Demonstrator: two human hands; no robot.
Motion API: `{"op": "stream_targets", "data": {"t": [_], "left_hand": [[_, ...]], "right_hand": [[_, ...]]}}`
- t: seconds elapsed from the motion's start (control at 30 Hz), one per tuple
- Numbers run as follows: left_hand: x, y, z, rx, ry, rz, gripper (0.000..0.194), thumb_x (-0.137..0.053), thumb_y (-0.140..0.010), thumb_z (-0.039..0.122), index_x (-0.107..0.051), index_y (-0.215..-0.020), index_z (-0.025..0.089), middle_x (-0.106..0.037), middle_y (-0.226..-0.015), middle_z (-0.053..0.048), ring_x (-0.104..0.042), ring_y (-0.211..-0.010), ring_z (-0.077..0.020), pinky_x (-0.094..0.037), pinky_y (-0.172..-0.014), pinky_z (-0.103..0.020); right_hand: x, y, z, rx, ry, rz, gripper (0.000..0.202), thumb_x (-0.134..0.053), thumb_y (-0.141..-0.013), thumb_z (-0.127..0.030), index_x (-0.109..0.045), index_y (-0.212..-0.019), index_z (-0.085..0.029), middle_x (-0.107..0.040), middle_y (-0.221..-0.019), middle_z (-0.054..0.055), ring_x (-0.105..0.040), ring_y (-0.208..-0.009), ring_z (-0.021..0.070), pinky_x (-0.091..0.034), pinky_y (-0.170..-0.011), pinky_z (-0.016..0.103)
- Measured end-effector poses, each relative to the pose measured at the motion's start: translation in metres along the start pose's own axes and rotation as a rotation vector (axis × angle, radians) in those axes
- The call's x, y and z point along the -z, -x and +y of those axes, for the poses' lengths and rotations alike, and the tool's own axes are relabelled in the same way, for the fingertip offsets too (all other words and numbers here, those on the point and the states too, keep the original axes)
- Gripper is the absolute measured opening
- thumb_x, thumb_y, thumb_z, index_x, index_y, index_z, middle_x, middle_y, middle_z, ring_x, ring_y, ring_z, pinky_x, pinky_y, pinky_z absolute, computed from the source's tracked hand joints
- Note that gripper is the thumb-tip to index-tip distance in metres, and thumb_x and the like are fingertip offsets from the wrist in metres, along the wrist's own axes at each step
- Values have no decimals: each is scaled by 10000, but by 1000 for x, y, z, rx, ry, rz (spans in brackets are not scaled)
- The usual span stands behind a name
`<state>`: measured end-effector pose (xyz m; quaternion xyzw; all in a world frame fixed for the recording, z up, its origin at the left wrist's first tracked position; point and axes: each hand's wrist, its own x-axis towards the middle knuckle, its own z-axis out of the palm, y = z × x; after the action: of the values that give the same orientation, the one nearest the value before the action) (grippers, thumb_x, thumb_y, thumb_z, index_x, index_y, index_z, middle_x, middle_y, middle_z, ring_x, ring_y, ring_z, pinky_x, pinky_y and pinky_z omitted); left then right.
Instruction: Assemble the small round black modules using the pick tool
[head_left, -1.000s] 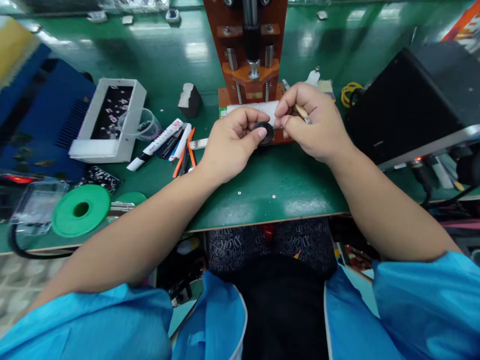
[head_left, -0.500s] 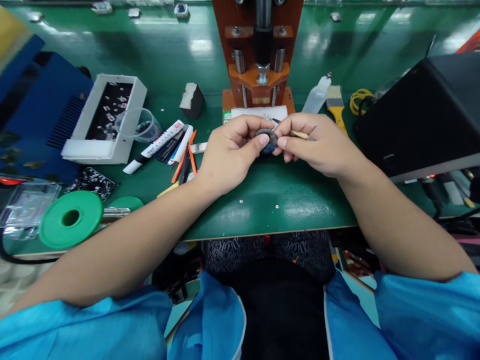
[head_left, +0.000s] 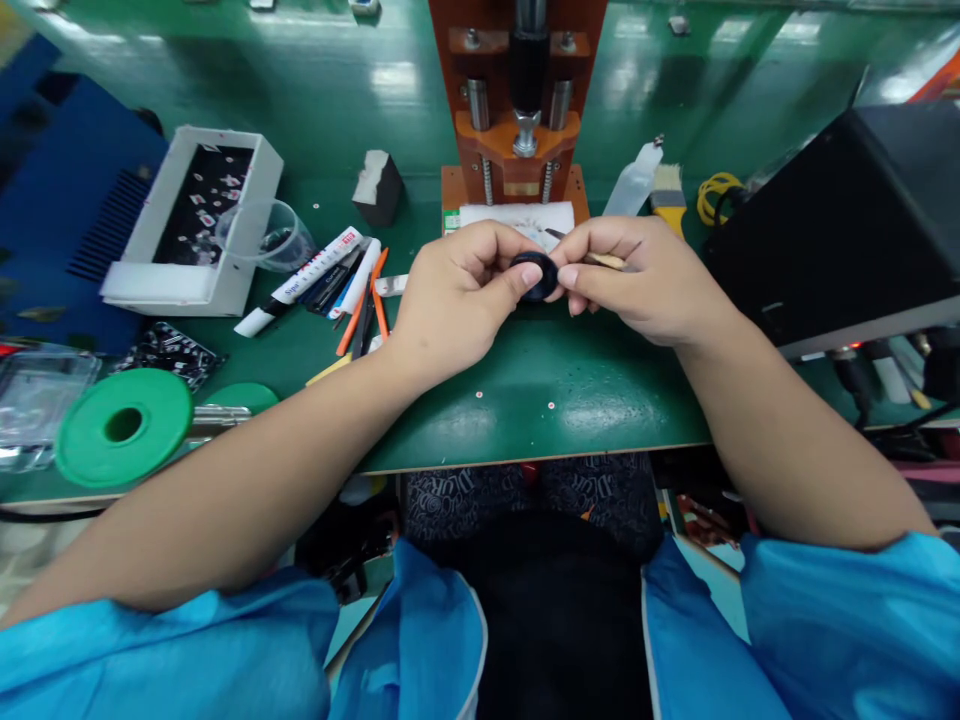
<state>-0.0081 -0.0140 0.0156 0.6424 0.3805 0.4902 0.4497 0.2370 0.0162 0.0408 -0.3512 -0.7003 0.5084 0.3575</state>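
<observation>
My left hand (head_left: 469,295) is closed, its thumb and fingers pinching a small round black disc (head_left: 537,276) in front of the press. My right hand (head_left: 634,280) meets it from the other side, thumb and fingertip at the disc's right edge. Tucked in the right hand is a slim pointed tool (head_left: 607,261) with a tan part and a dark tip; its exact kind is unclear. Just behind both hands, a white pad (head_left: 517,214) with small bits on it lies at the foot of the orange press (head_left: 517,150).
Left of the hands lie a white marker (head_left: 319,265), orange tweezers-like tools (head_left: 381,300), a clear cup (head_left: 277,240), a white tray (head_left: 247,215) of small parts and a green spool (head_left: 124,425). On the right are a bottle (head_left: 634,180), a brush (head_left: 667,200) and a black box (head_left: 847,220).
The disc's face has turned, from greyish and shiny to plain black. Both hands keep their hold in nearly the same place; the whole view has shifted slightly.
</observation>
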Motion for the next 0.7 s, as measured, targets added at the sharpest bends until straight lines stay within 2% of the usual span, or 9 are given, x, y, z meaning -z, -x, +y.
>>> {"op": "stream_targets", "data": {"t": [0.23,0.37,0.57,0.7], "left_hand": [[-3,0,0,37,-44,18,181,-968,-1058,393,-862,-1022,250,-936,-1033,-65,-867,-971,-261,-747,-921,-426],[-4,0,0,29,-26,12,134,-915,-1074,357,-856,-1016,251,-941,-1051,-65,-875,-975,-257,-739,-912,-424],[-3,0,-2,-13,-26,-6,194,-959,-1083,403,-862,-999,257,-935,-1037,-63,-877,-996,-269,-727,-932,-443],[-3,1,-2,-12,-9,-21,256,-976,-1099,470,-868,-984,269,-928,-1031,-61,-878,-1002,-269,-734,-943,-449]], "right_hand": [[2,0,-3,0,85,-17,81,-880,-1001,-234,-874,-921,-219,-847,-847,0,-720,-727,147,-608,-773,294],[1,0,-3,-3,42,-6,36,-873,-974,-223,-885,-940,-223,-879,-900,4,-719,-729,143,-605,-770,297],[3,0,-3,-18,41,-17,98,-849,-855,-203,-906,-930,-232,-890,-875,-11,-684,-683,132,-559,-695,279],[4,1,-7,-18,83,-9,85,-829,-887,-198,-900,-911,-239,-842,-812,-22,-678,-681,143,-571,-716,299]]}}
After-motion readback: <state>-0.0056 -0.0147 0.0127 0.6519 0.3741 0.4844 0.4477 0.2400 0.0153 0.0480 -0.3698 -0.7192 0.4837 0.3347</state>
